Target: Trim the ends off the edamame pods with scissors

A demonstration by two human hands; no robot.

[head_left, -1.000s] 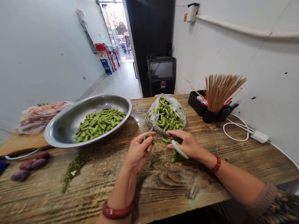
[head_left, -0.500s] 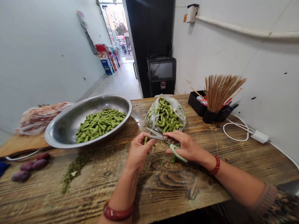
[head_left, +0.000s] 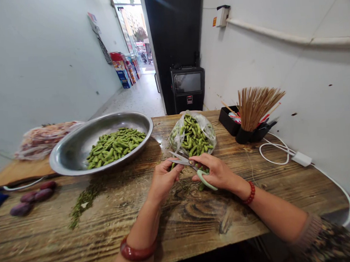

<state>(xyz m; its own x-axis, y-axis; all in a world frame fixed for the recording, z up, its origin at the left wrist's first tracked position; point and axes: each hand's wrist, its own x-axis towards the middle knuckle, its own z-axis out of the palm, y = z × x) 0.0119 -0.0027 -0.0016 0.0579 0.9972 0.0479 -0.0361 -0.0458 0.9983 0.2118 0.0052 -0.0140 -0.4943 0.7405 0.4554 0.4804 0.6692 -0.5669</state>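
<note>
A green edamame pod (head_left: pixel 173 166) is pinched between the thumb and fingers of my left hand (head_left: pixel 163 180), partly hidden by them. My right hand (head_left: pixel 216 172) is closed on scissors (head_left: pixel 203 177) with pale green handles. Their blades are parted and reach left to the pod at my left fingertips. Just beyond my hands, a clear plastic bag (head_left: pixel 209 129) stands full of edamame pods (head_left: pixel 193 133). A few loose pods lie under my right hand. To the left, a wide steel basin (head_left: pixel 71 153) holds a heap of pods (head_left: pixel 113 147).
Trimmings (head_left: pixel 83 205) lie in front of the basin. Several purple tubers (head_left: pixel 33 196) and a bagged pinkish item (head_left: pixel 45 139) are at the left. On the right stand bamboo skewers (head_left: pixel 255 108) in a black holder (head_left: pixel 244 136) and a white cable with an adapter (head_left: pixel 301 159).
My hands stay at nearly the same spot, with the scissors still at the pod. The whole view has shifted slightly.
</note>
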